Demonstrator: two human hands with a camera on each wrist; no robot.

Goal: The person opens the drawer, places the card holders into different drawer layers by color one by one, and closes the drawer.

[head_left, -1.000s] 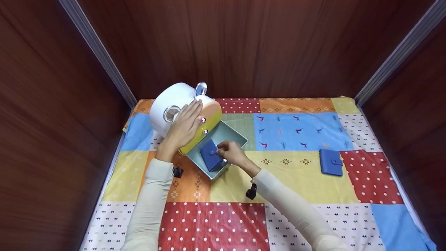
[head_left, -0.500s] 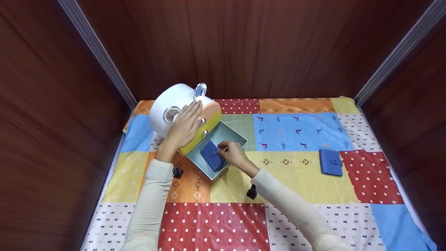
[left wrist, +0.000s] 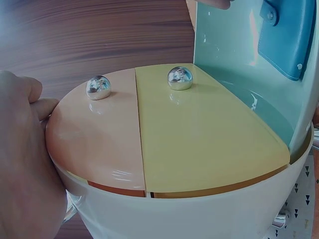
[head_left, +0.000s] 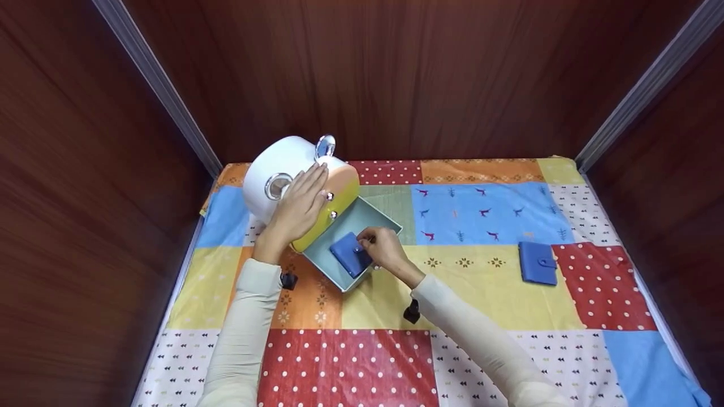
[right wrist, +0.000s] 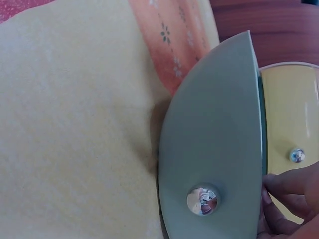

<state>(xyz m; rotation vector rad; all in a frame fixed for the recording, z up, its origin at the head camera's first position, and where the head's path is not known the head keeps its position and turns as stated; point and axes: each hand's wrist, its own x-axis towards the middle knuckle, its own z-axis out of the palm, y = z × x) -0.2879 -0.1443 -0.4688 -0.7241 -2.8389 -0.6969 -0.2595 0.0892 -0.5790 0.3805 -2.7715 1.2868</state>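
Note:
A white drawer box (head_left: 268,161) with an orange and a yellow drawer front stands at the back left. My left hand (head_left: 298,206) rests on its top, fingers straight. The pale green drawer (head_left: 367,213) is pulled out, and a blue snap wallet (head_left: 346,255) lies tilted inside it. At the wallet's strap edge, my right hand (head_left: 383,247) pinches it with thumb and fingers. The left wrist view shows the wallet (left wrist: 286,37) against the drawer's inside. In the right wrist view the drawer front (right wrist: 209,134) hides the wallet, and the fingers reach behind its rim.
Another blue snap wallet (head_left: 536,263) lies on the patchwork cloth (head_left: 464,294) to the right. Brown wood-grain panels (head_left: 390,79) enclose the back and both sides. Silver knobs and a shiny round ear (head_left: 325,145) stick out from the box.
The wallet has shifted slightly right and toward the drawer front together with my right hand, turning a little. My left hand and the box have stayed in place.

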